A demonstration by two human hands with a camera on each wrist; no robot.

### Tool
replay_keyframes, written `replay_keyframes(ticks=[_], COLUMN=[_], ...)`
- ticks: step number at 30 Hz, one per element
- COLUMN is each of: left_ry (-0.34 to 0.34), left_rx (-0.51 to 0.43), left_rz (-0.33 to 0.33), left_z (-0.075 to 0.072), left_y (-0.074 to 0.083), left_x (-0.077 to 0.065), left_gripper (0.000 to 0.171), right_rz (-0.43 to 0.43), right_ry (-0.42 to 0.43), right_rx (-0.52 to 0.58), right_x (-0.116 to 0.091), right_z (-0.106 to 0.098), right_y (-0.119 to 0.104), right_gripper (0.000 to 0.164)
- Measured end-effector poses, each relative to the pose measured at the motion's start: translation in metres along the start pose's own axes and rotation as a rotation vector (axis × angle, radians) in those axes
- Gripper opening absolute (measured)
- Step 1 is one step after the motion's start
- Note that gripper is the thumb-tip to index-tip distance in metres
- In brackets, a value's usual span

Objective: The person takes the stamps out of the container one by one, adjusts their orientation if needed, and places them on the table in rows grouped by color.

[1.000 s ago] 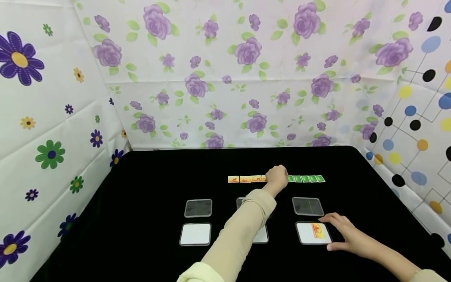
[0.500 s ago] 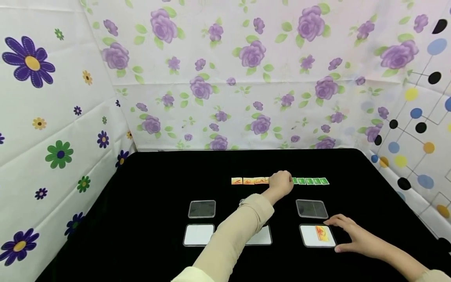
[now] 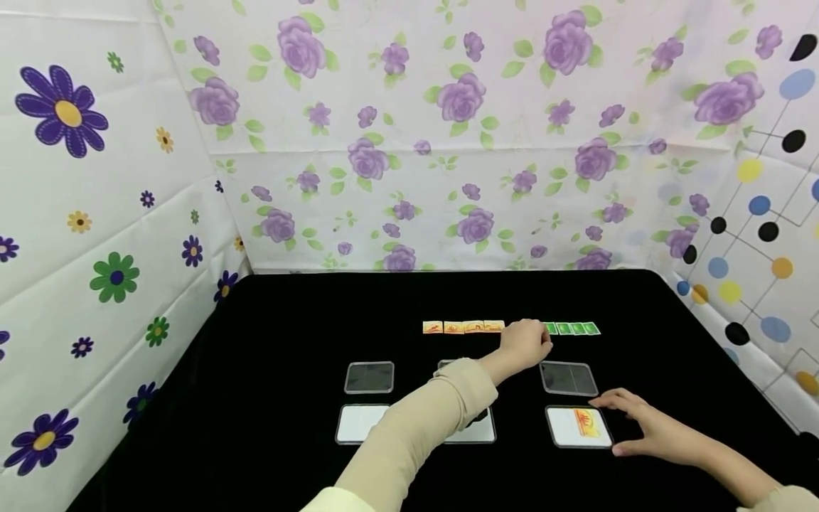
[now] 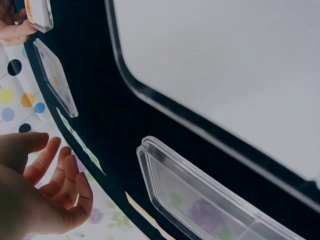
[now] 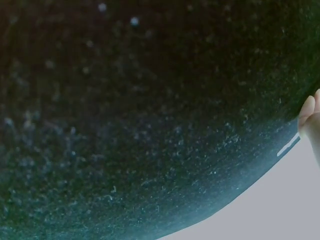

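Observation:
My left hand (image 3: 527, 341) is over the row of small cards at the back, hiding part of it. Loosely bent fingers of the left hand (image 4: 55, 195) appear in the left wrist view, with nothing between them. Left of it lie several orange picture cards (image 3: 473, 327); on its right, several green cards (image 3: 578, 328) show. At the front right, my right hand (image 3: 662, 434) holds a clear plastic case (image 3: 563, 430) by its right-hand corners, thumb at the near one and forefinger at the far one. An orange card (image 3: 586, 423) lies inside on a white lining.
Two more white-lined cases, the left one (image 3: 358, 424) and the middle one (image 3: 484, 430), are in the front row. Behind stand clear parts at left (image 3: 370, 377), middle and right (image 3: 568, 378). My left sleeve (image 3: 416, 427) covers part of the middle pair.
Along the card row my left hand has moved right, uncovering the last orange card and covering more of the green ones. My right hand stays at its case. The head view has shifted slightly.

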State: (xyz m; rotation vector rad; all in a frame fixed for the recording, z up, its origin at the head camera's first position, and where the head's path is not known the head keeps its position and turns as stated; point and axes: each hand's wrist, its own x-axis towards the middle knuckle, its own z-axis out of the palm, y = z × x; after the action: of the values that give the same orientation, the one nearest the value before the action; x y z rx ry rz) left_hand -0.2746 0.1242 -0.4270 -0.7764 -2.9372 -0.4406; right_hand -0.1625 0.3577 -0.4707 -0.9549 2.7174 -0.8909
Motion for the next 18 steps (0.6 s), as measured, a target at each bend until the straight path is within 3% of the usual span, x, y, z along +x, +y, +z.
replay_keyframes(ticks=[11, 12, 18], left_ry=[-0.002, 0.022, 0.008], left_rx=[-0.021, -0.024, 0.001], left_rz=[0.072, 0.097, 0.178], left_z=[-0.006, -0.004, -0.007], left_y=[-0.007, -0.008, -0.001], left_x=[-0.015, -0.016, -0.033], left_gripper=[0.015, 0.014, 0.011], right_rz=[0.004, -0.001, 0.053], right_ry=[-0.055, -0.059, -0.100], right_rx=[0.066, 0.072, 0.083], right_x=[0.005, 0.005, 0.004], right_z=[-0.003, -0.003, -0.003], right_y=[0.002, 0.003, 0.002], right_gripper=[0.066, 0.066, 0.065])
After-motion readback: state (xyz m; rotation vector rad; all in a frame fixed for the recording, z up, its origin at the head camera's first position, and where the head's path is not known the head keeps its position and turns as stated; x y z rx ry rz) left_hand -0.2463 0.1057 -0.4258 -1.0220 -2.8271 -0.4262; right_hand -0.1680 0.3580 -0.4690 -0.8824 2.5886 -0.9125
